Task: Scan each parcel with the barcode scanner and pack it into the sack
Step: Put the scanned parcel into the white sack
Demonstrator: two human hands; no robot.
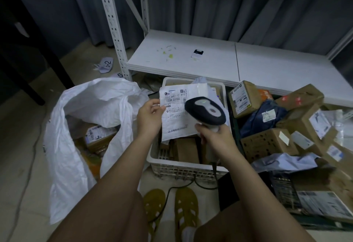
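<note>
My left hand (150,116) pinches the left edge of a flat white parcel (174,119), its printed label and barcode facing up. My right hand (215,137) grips the handle of a dark barcode scanner (205,111), whose head hovers over the parcel's right side. Both are above a white plastic crate (183,167) that holds brown boxes. To the left stands the open white sack (89,119), with a labelled cardboard box (99,136) visible inside it.
Right of the crate lies a heap of cardboard boxes (267,142) and a dark blue mailer bag (265,115). A white shelf board (191,60) runs behind, on slotted uprights. The scanner's cable (193,183) trails on the floor by my shoes.
</note>
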